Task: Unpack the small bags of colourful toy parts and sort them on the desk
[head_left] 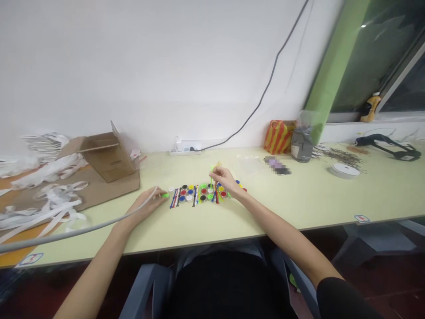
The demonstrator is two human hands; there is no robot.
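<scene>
Right hand [223, 178] pinches green strip [211, 182] upright over coloured discs [203, 191], apparently positioning it, next requiring steady alignment; left hand [148, 203], grip indeterminable, adjoins green disc [165, 195].

On the table [315, 195]: discs [189, 198] centred, power strip [185, 149] behind them, cardboard box [108, 158] left, ribbon roll [344, 170] right

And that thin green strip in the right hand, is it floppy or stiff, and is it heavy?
The thin green strip is probably light, since it's so slim and the right hand holds it by the fingertips. It looks straight, so it may be more springy than floppy. Being narrow, it might bend if pushed hard on its end.
</scene>
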